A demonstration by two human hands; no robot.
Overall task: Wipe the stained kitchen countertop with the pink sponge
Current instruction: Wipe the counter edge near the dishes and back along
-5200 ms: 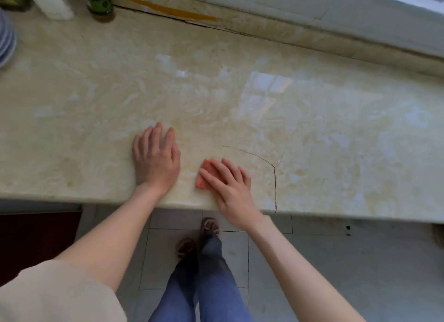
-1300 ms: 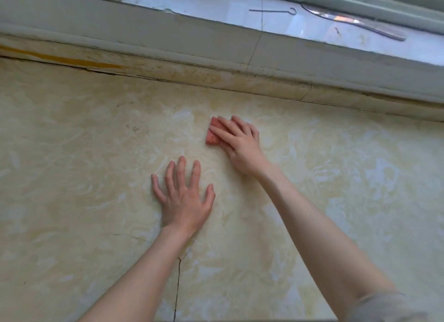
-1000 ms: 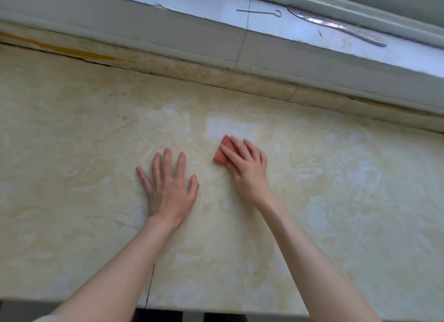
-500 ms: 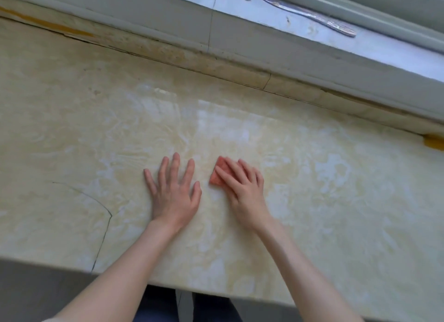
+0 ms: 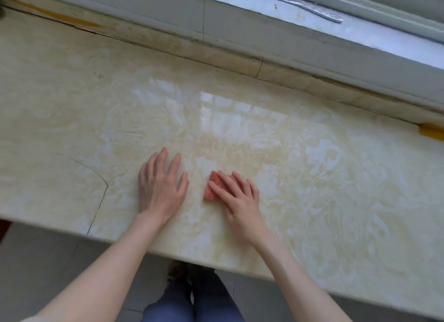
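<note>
A glossy cream marble countertop with yellowish stains fills the view. The pink sponge lies flat on it near the front edge, mostly covered by my right hand, whose fingers press down on top of it. Only the sponge's left part shows. My left hand rests flat on the counter just left of the sponge, fingers spread, holding nothing.
A dark crack runs through the counter left of my left hand to the front edge. A raised backsplash and a window sill with a metal utensil lie behind. Tiled floor and my legs are below the front edge.
My right hand has drawn the sponge from near the backsplash back toward the front edge over the last second. My left hand stayed flat on the counter beside it.
</note>
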